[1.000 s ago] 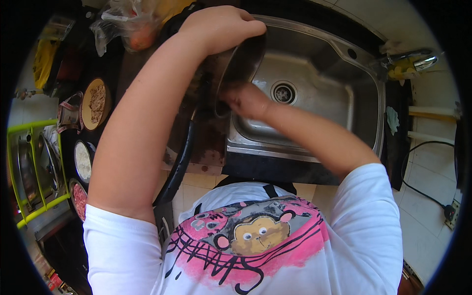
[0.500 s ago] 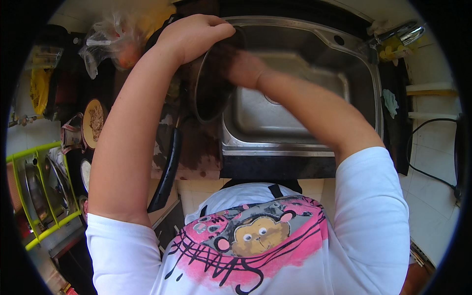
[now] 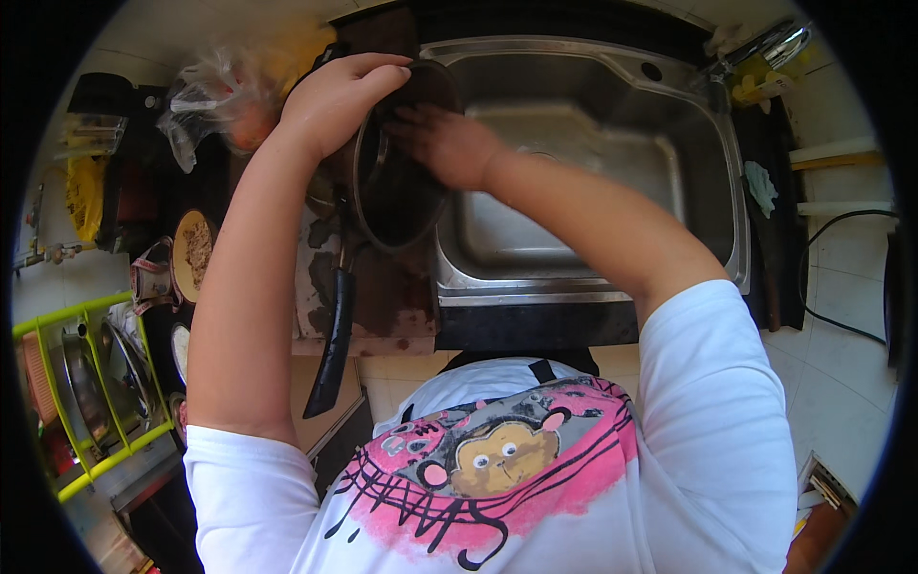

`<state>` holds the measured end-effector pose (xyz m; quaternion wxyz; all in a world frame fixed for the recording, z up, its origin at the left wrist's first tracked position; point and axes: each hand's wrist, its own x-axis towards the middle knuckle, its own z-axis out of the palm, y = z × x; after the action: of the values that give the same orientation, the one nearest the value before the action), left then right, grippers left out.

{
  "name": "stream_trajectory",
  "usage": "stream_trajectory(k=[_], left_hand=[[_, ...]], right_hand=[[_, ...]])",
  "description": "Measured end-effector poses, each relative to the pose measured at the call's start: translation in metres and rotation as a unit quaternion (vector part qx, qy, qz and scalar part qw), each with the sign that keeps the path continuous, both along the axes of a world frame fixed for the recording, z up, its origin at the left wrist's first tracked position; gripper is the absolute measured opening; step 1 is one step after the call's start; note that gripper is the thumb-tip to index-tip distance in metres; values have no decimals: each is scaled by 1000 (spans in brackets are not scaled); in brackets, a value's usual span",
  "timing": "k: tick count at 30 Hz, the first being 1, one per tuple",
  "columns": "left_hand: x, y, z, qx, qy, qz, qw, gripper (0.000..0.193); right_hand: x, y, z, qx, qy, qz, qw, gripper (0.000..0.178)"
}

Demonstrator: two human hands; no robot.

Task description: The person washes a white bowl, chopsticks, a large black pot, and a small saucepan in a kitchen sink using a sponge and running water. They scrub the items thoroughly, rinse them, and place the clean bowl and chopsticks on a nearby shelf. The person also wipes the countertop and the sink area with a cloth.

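A dark, deep pan stands tilted on its side at the left edge of the sink, its hollow facing right. My left hand grips its upper rim, thumb over the edge; the other fingers are partly hidden behind it. Inside the pan is my right hand, blurred by motion, fingertips near the inner wall. Whether it holds anything cannot be made out. A long black handle slants down from below the pan toward the counter's front edge. Right of the pan lies the steel sink.
A faucet is at the sink's far right corner, with a pale cloth on the right ledge. On the left are a clear plastic bag, a bowl of brownish food and a green rack holding dishes. The counter looks wet.
The pan and my left hand have shifted slightly left, and the pan's inside shows more. My right hand has moved left and a little lower within it.
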<state>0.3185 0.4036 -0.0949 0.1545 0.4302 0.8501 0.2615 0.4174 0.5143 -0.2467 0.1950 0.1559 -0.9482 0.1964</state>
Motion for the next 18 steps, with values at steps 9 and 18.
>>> stream_trajectory(k=[9,18], left_hand=[[-1,-51,-5,137,-55,-43,988,39],[46,-162,20,77,-170,191,964,54]], right_hand=[[55,-69,17,-189,-66,91,975,40],[97,-113,85,27,-203,103,973,36]])
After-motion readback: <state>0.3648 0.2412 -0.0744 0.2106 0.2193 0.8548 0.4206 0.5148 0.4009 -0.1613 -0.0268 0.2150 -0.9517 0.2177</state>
